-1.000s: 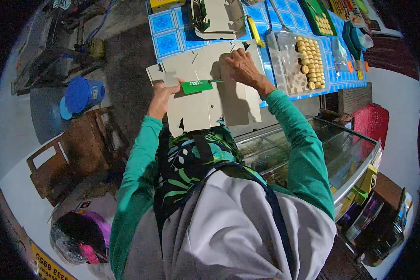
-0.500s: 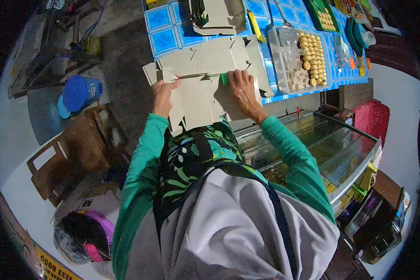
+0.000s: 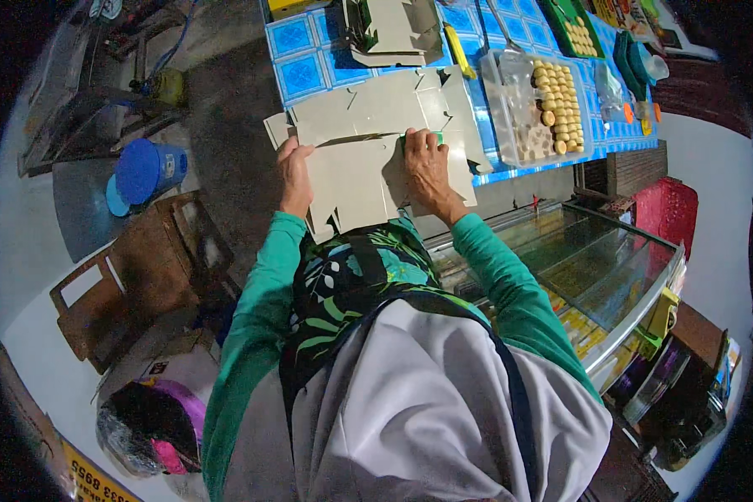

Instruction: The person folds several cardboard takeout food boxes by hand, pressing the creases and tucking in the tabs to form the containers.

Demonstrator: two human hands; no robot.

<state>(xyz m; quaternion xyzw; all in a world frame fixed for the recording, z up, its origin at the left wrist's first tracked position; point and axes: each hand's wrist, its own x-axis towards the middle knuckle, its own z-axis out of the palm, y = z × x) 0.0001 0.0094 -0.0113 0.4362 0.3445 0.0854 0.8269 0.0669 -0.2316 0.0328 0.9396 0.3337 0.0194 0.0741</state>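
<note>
A flat, unfolded cardboard box blank (image 3: pixel 351 180) with cut flaps and crease lines lies over the table's front edge and across my lap. My left hand (image 3: pixel 295 177) grips its left edge, thumb on top and fingers curled. On the right half of the blank, my right hand (image 3: pixel 429 174) presses down with bent fingers closed over a small green object (image 3: pixel 438 137). Only bits of that object show around the fingertips, so its kind stays hidden. A slit runs across the blank between the two hands.
Beyond the blank stands a partly folded box (image 3: pixel 389 58) on the blue tablecloth (image 3: pixel 297 77). A yellow-handled tool (image 3: pixel 458 52) lies beside a clear tray (image 3: pixel 498 125) of round pastries (image 3: pixel 560 100). A glass case (image 3: pixel 560 259) is at my right, a blue bucket (image 3: pixel 146 171) at left.
My right hand has slid slightly left over the blank, covering more of the green object. My left hand keeps its hold on the left edge.
</note>
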